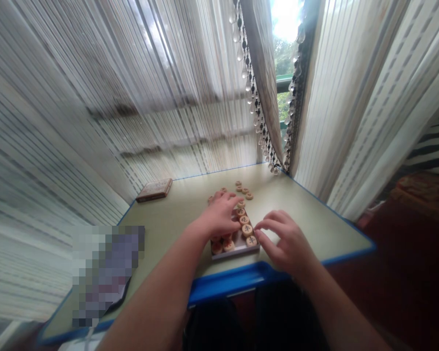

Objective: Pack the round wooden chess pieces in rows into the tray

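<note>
An open shallow box on the table holds round wooden Chinese chess pieces. Black-marked discs, among them a chess piece, form a column along its right side. Red-marked discs such as a second piece lie at the near left. My left hand is over the box with fingers spread, covering much of its inside; its fingertips are close to a piece at the far end. Beside the box's right wall is my right hand, fingers curved and apart, thumb and index tips at the edge.
Several loose pieces lie on the table beyond the box. A flat brown box sits at the back left. At the left is a blurred-out object. A blue edge borders the table; string curtains hang behind.
</note>
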The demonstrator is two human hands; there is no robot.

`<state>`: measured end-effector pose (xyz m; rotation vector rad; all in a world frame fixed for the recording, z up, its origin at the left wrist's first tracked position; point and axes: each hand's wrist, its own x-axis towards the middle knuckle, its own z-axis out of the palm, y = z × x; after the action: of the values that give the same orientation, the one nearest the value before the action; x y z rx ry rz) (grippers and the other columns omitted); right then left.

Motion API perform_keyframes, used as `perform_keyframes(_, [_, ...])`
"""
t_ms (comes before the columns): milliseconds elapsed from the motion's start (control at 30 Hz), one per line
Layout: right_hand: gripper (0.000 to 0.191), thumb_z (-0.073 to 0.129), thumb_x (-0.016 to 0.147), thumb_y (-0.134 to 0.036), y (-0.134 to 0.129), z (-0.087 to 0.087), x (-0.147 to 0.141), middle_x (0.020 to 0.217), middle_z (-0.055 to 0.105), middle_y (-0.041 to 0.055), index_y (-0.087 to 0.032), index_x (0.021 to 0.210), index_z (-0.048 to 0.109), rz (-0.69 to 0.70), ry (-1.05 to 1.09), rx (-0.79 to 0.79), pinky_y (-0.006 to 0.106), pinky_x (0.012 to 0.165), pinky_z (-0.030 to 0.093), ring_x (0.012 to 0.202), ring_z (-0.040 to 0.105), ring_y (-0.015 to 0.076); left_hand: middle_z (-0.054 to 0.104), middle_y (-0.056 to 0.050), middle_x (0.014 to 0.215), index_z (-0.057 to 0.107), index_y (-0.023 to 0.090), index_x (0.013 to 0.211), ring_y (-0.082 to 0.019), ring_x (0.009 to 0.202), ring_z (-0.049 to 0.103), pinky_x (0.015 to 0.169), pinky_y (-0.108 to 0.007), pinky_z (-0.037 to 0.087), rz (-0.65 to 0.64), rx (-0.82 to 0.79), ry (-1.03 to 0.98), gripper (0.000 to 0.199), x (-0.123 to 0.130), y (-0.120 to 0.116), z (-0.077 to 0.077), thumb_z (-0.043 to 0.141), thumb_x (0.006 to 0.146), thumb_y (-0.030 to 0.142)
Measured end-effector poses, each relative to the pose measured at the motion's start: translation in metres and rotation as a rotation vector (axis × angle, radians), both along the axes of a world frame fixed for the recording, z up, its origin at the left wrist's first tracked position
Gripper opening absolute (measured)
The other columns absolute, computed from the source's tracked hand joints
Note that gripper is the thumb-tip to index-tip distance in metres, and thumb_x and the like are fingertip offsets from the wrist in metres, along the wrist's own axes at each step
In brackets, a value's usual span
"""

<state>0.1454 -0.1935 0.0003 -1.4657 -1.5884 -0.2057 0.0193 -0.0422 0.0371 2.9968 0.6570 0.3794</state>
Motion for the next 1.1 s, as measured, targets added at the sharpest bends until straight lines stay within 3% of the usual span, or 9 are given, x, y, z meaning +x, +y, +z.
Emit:
perform_keyframes(233, [0.013,0.053,0.078,-0.025,0.001,0.000,0.000,0.074,0.055,0.0044,-0.019,0.074,0.064,-0.012,-0.008,-0.036,0.032,0.070,0.042,0.075,0.050,0.0180,0.046,-0.006,0.124,0.050,0.027,0.120,-0.030,0.111,0.036,0.096,-0.044,0.031,-0.006,0.008,0.011,0.059,0.001,0.002,-0.001,0.062,0.062,0.035])
perform_keyframes(433, [0.024,0.050,0.082,-0.033,0.008,-0.003,0.001,0.088,0.057,0.0069,-0.023,0.098,0.065,-0.050,-0.076,-0.112,0.035,0.079,0.042,0.087,0.050,0.0207,0.047,-0.006,0.123,0.052,0.027,0.118,-0.029,0.111,0.036,0.096,-0.043,0.031,-0.014,0.004,-0.011,0.058,0.000,0.001,0.000,0.063,0.062,0.037])
perform_keyframes(633, [0.028,0.044,0.085,-0.037,0.012,-0.004,0.001,0.091,0.057,0.0076,-0.026,0.101,0.065,-0.056,-0.106,-0.189,0.038,0.081,0.042,0.089,0.049,0.0215,0.051,-0.006,0.119,0.054,0.025,0.117,-0.027,0.108,0.040,0.095,-0.042,0.034,-0.003,-0.005,-0.043,0.054,0.000,0.001,0.003,0.060,0.064,0.032])
perform_keyframes(867, [0.031,0.042,0.086,-0.039,0.014,-0.008,0.003,0.094,0.054,0.0084,-0.024,0.103,0.063,-0.085,-0.085,-0.164,0.038,0.083,0.043,0.091,0.050,0.0218,0.062,-0.004,0.106,0.065,0.019,0.097,-0.022,0.101,0.048,0.093,-0.036,0.038,0.117,0.036,-0.243,0.040,0.003,0.012,0.004,0.047,0.064,0.008])
perform_keyframes(1100, [0.029,0.042,0.085,-0.034,0.016,-0.010,0.002,0.094,0.055,0.0079,-0.023,0.104,0.062,-0.106,-0.007,-0.147,0.036,0.083,0.043,0.091,0.052,0.0211,0.065,-0.004,0.094,0.068,0.019,0.085,-0.019,0.095,0.054,0.092,-0.033,0.041,0.161,0.038,-0.381,0.030,0.000,0.029,-0.003,0.045,0.068,0.009])
